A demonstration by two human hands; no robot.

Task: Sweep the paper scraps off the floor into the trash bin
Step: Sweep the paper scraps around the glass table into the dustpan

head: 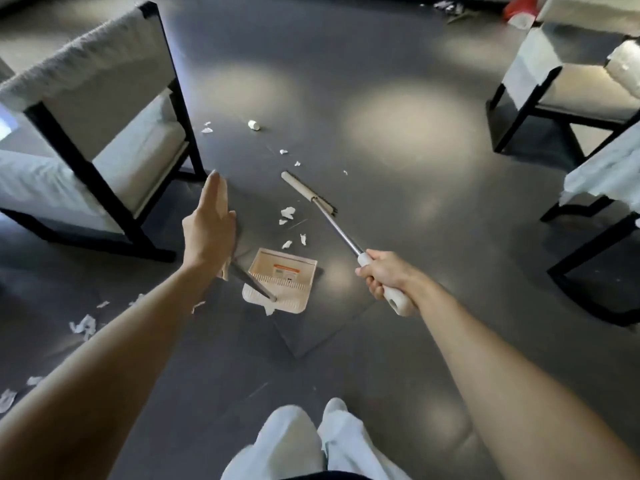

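My right hand grips the white handle of a broom whose metal shaft runs down to a cream head resting on the dark floor. A cream dustpan sits on the floor in front of my feet, its thin handle rising toward my left hand. That hand is stretched out with straight fingers; the handle's top end is hidden behind it. White paper scraps lie between broom head and dustpan. More scraps lie farther out and at the lower left.
A grey upholstered chair with a black frame stands to the left. Two similar chairs stand at the right. Litter and a red object lie at the far back. My white trouser legs show at the bottom.
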